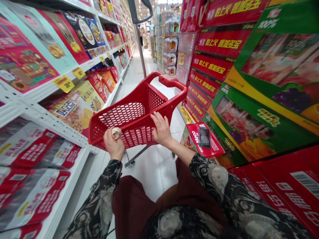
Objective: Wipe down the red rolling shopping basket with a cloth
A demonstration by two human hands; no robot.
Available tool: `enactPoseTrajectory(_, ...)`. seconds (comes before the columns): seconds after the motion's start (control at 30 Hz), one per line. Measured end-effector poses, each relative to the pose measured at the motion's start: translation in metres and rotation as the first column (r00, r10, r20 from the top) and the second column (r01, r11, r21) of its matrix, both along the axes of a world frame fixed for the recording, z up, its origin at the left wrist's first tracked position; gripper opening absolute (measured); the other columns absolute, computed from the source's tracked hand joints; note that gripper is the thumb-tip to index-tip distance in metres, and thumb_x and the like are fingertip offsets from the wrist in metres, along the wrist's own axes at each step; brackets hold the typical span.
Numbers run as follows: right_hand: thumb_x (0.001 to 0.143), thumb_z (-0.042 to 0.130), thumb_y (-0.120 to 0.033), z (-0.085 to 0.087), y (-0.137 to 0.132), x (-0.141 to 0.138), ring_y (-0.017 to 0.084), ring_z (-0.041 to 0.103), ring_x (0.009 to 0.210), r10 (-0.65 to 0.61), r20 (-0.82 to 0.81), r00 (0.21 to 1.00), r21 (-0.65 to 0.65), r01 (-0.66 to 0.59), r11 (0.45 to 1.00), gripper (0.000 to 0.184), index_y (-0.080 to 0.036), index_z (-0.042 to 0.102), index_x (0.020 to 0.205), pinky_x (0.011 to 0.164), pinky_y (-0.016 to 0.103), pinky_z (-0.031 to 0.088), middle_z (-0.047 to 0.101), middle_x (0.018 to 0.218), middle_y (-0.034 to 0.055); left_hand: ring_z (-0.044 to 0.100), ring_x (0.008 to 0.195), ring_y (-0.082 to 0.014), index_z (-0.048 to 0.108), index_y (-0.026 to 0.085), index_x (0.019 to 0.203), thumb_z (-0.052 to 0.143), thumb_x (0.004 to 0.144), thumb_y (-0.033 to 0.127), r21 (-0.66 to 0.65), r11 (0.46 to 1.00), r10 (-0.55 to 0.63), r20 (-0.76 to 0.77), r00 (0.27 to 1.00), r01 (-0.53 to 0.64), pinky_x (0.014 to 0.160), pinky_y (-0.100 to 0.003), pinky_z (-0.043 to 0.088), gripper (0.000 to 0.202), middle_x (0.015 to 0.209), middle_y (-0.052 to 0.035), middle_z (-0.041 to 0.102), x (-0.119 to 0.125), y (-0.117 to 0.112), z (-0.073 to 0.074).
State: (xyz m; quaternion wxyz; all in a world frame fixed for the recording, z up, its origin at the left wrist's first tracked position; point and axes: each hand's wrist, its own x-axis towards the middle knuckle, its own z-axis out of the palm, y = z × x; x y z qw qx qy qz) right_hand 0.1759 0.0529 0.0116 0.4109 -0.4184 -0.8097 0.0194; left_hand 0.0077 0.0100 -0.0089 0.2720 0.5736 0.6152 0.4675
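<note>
A red plastic shopping cart (134,114) stands in front of me in a store aisle, and its basket shows nothing inside. My left hand (114,142) is closed on the cart's near rim, with a small pale object (116,132) pinched in the fingers. Over the same rim, further right, my right hand (161,129) rests with its fingers curled. Both arms wear dark patterned sleeves.
White shelves (50,119) with boxed snacks and yellow price tags (64,83) line the left. Stacked red and green drink cartons (249,83) fill the right, with a red box (203,139) low beside the cart. The white tiled aisle (134,69) runs ahead past a metal pole (140,49).
</note>
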Motion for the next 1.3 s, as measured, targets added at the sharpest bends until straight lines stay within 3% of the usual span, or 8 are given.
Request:
enactPoseTrajectory(0.17,0.075,0.044,-0.009,0.019,0.038,-0.009,0.027,0.027,0.136,0.006,0.196,0.981,0.094,-0.025,0.995,0.062,-0.013,0.039,0.137,0.112,0.054,0.01,0.038,0.144,0.0118,0.032,0.134,-0.0263,0.04,0.015,0.134,0.05,0.079,0.021,0.136,0.982,0.177,-0.419,0.89,-0.131,0.111,-0.047,0.025,0.056,0.14,-0.0153,0.043,-0.005,0.021,-0.008)
enactPoseTrajectory(0.4,0.075,0.048,-0.011,-0.005,0.052,-0.008,0.03,0.029,0.134,0.051,0.384,0.922,0.104,-0.098,0.99,0.055,-0.012,0.049,0.129,0.111,0.055,0.01,0.044,0.14,0.0124,0.019,0.14,-0.0212,0.038,0.011,0.137,0.032,0.085,0.01,0.456,0.879,0.41,-0.573,0.709,-0.14,0.114,-0.045,0.021,0.052,0.142,-0.0153,0.041,-0.049,0.029,-0.045)
enactPoseTrajectory(0.6,0.075,0.046,-0.011,-0.013,0.047,-0.007,0.028,0.026,0.135,0.006,0.362,0.932,0.115,-0.051,0.992,0.054,-0.012,0.048,0.129,0.109,0.053,0.016,0.042,0.141,0.0108,0.019,0.14,-0.0187,0.038,0.016,0.137,0.031,0.088,0.009,0.517,0.856,0.349,-0.587,0.731,0.006,0.115,-0.046,0.02,0.05,0.14,-0.0108,0.044,-0.051,0.02,-0.058)
enactPoseTrajectory(0.73,0.075,0.046,-0.011,-0.015,0.049,-0.007,0.028,0.025,0.136,0.005,0.383,0.924,0.131,-0.06,0.99,0.056,-0.012,0.046,0.131,0.109,0.053,0.016,0.042,0.142,0.0117,0.031,0.135,-0.0185,0.046,0.02,0.132,0.035,0.085,0.007,0.3,0.945,0.081,-0.6,0.796,0.13,0.113,-0.045,0.027,0.051,0.138,-0.0084,0.048,-0.054,0.001,-0.077)
enactPoseTrajectory(0.8,0.075,0.046,-0.011,-0.015,0.051,-0.004,0.028,0.026,0.136,0.01,0.398,0.917,0.137,-0.07,0.988,0.057,-0.012,0.046,0.132,0.108,0.053,0.017,0.042,0.142,0.0121,0.039,0.131,-0.019,0.051,0.021,0.127,0.039,0.08,0.004,0.139,0.982,-0.034,-0.526,0.85,0.125,0.11,-0.044,0.033,0.052,0.133,-0.0082,0.053,-0.053,-0.009,-0.092)
enactPoseTrajectory(0.9,0.075,0.047,-0.011,-0.011,0.05,-0.001,0.029,0.026,0.136,0.027,0.41,0.912,0.132,-0.089,0.987,0.057,-0.012,0.046,0.132,0.108,0.054,0.019,0.042,0.141,0.0123,0.04,0.13,-0.0199,0.054,0.021,0.124,0.039,0.07,-0.001,0.073,0.996,0.069,-0.275,0.959,-0.051,0.111,-0.046,0.03,0.06,0.132,-0.007,0.053,-0.042,-0.02,-0.099)
enactPoseTrajectory(1.03,0.079,0.047,-0.015,-0.012,0.03,-0.004,0.031,0.028,0.135,0.043,0.325,0.945,0.114,-0.084,0.99,0.048,-0.012,0.05,0.127,0.106,0.059,0.018,0.041,0.142,0.015,0.044,0.126,-0.0204,0.06,0.021,0.117,0.047,0.069,0.002,0.039,0.979,0.188,0.18,0.966,-0.198,0.112,-0.04,0.028,0.053,0.128,-0.0059,0.057,-0.004,-0.022,-0.074)
enactPoseTrajectory(1.3,0.089,0.037,-0.028,-0.067,-0.038,-0.013,0.024,0.043,0.127,0.464,0.0,0.886,-0.14,-0.459,0.877,0.044,-0.017,0.047,0.13,0.104,0.046,0.036,0.049,0.135,0.0128,0.062,0.09,-0.0164,0.063,0.014,0.095,0.062,0.067,0.021,-0.242,0.963,0.27,0.891,0.365,-0.121,0.086,-0.03,0.046,0.029,0.091,-0.0055,0.068,0.068,-0.024,-0.047)
